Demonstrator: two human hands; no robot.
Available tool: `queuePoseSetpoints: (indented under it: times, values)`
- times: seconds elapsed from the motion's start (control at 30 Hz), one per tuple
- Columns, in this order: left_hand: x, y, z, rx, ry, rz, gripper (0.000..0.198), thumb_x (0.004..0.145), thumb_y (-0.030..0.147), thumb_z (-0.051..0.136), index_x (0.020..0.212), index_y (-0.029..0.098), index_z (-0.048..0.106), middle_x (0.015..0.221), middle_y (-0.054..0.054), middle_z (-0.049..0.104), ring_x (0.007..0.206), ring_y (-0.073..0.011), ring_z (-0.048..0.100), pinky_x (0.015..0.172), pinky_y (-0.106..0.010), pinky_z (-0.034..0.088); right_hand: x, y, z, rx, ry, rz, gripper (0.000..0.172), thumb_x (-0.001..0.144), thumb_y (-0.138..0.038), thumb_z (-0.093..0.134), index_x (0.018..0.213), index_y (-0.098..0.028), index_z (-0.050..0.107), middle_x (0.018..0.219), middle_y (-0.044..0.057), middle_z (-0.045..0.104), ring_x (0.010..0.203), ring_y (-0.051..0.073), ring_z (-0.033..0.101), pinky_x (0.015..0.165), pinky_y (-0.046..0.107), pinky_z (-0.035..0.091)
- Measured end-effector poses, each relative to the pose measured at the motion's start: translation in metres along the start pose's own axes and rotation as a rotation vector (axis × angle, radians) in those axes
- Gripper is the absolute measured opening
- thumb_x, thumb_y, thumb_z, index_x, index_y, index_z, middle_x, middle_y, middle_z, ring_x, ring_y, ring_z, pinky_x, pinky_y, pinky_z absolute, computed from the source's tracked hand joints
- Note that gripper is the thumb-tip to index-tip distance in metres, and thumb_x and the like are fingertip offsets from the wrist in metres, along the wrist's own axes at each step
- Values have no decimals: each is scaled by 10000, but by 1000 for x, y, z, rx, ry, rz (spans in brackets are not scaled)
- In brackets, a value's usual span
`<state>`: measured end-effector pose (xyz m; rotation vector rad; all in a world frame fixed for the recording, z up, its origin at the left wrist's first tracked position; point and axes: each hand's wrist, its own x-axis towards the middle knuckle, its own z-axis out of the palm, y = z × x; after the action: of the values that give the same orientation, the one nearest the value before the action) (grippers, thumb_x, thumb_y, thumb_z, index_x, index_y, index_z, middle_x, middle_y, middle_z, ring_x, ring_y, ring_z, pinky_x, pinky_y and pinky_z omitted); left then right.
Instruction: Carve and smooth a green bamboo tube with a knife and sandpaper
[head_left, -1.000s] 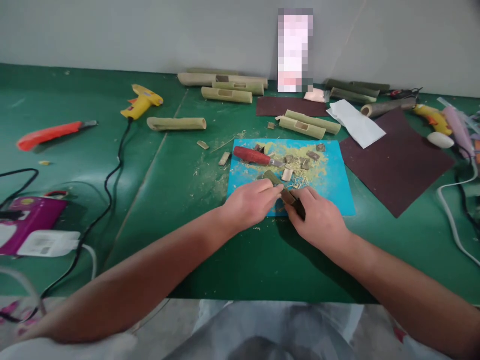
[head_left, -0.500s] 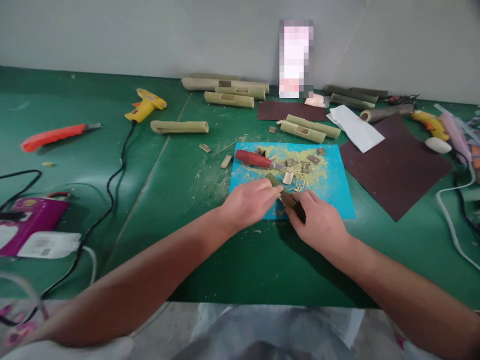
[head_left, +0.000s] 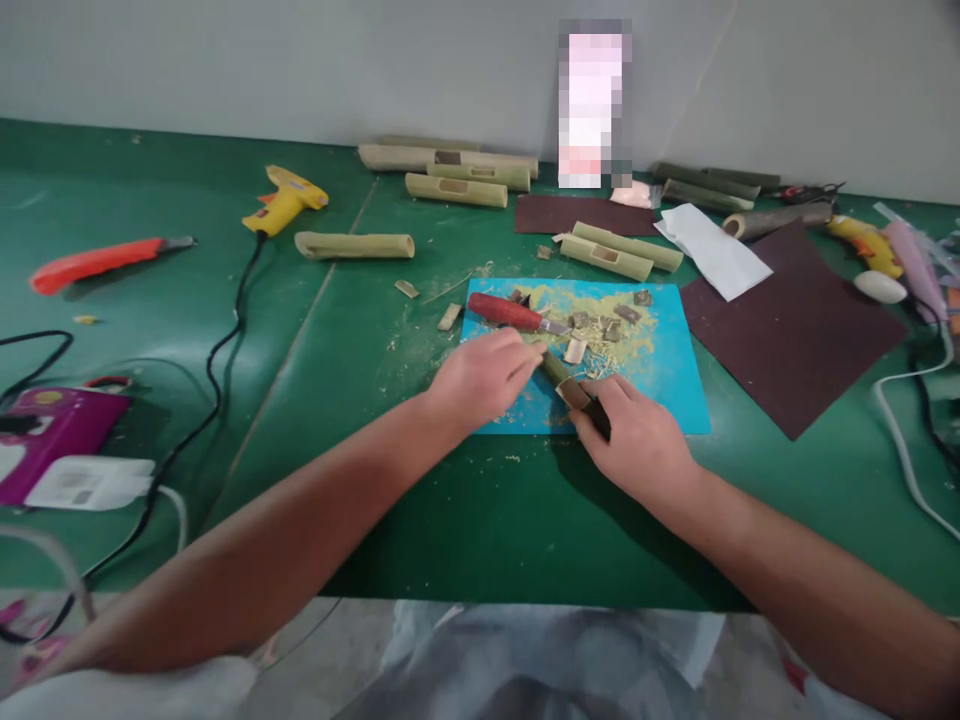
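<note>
My right hand [head_left: 641, 430] is wrapped around a dark green bamboo tube [head_left: 564, 380] that slants away from me above the blue mat [head_left: 686, 390]. A pale cut section shows partway along the tube. My left hand [head_left: 484, 375] is closed in a pinch by the tube's far end; anything between those fingertips is hidden. Just beyond it lies a red-handled chisel-like tool [head_left: 506, 311] with a short metal blade. Small bamboo chips [head_left: 576, 350] and yellowish shavings [head_left: 581, 293] are scattered over the mat.
Bamboo pieces [head_left: 456, 190] lie along the wall, with more pairs [head_left: 607, 257] behind the mat. A yellow glue gun [head_left: 286, 203], an orange-handled tool [head_left: 97, 267] and a purple box [head_left: 71, 440] with cables occupy the left. Brown sheets [head_left: 799, 340] and white paper [head_left: 716, 250] lie right.
My left hand has slid left and away, from the tube's cut section to its far end, uncovering more of the tube. My right hand keeps its grip in nearly the same place.
</note>
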<state>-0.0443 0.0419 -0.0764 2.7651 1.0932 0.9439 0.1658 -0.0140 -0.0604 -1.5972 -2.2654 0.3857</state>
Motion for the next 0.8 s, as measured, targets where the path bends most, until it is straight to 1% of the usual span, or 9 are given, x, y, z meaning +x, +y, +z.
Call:
queuePoseSetpoints:
  times: [0.03, 0.13, 0.27, 0.37, 0.47, 0.6, 0.73, 0.8]
  values:
    - [0, 0, 0, 10, 8, 6, 316, 1026, 269, 441, 1013, 116, 717, 741, -51, 627, 693, -140, 611, 629, -250, 492, 0, 0, 0, 1, -1, 2, 190, 947, -318, 519, 1018, -162, 602, 936, 82, 632, 730, 193, 574, 563, 310, 281]
    - [1, 0, -1, 10, -24, 24, 307, 1025, 264, 440, 1046, 127, 715, 751, -49, 634, 692, -134, 609, 626, -240, 487, 1, 0, 1, 0, -9, -7, 193, 944, -315, 526, 1038, -164, 601, 935, 79, 634, 736, 195, 575, 568, 310, 287]
    - [1, 2, -2, 14, 2, 9, 327, 1027, 257, 430, 976, 110, 717, 720, -47, 615, 674, -136, 600, 620, -248, 486, 1, 1, 1, 3, -7, 2, 194, 945, -322, 523, 1037, -168, 599, 945, 76, 634, 735, 196, 578, 565, 311, 289]
    - [1, 3, -2, -3, -30, 21, 310, 1027, 274, 438, 1049, 126, 710, 737, -43, 630, 686, -136, 611, 623, -245, 492, 1, 0, 0, 9, -20, 0, 197, 945, -314, 523, 1049, -166, 601, 956, 79, 634, 744, 199, 583, 566, 312, 292]
    - [0, 1, -2, -9, -14, -30, 302, 1021, 270, 454, 1016, 121, 716, 765, -57, 646, 725, -151, 634, 668, -268, 520, 0, 0, 0, 16, -17, 13, 196, 950, -321, 517, 1044, -172, 601, 953, 77, 635, 733, 193, 580, 566, 309, 295]
    - [-1, 0, -4, -10, -63, 7, 278, 1008, 275, 492, 1104, 124, 704, 781, -55, 668, 713, -155, 654, 644, -262, 528, -1, 1, 0, 17, -31, 7, 192, 945, -323, 530, 1043, -172, 596, 957, 74, 637, 757, 198, 591, 570, 307, 304]
    - [-2, -4, -4, 23, 20, -26, 243, 996, 270, 518, 1013, 131, 717, 822, -59, 703, 760, -159, 684, 667, -255, 537, 0, 0, -1, 14, -32, 32, 183, 948, -329, 531, 1040, -185, 597, 969, 65, 639, 739, 189, 593, 562, 307, 298]
    - [-2, -4, -3, 26, 3, 3, 233, 992, 269, 526, 1017, 138, 716, 804, -49, 700, 737, -152, 676, 650, -248, 527, 0, 0, -1, 6, -43, 35, 182, 953, -330, 521, 1038, -187, 594, 962, 66, 640, 742, 189, 596, 557, 306, 294]
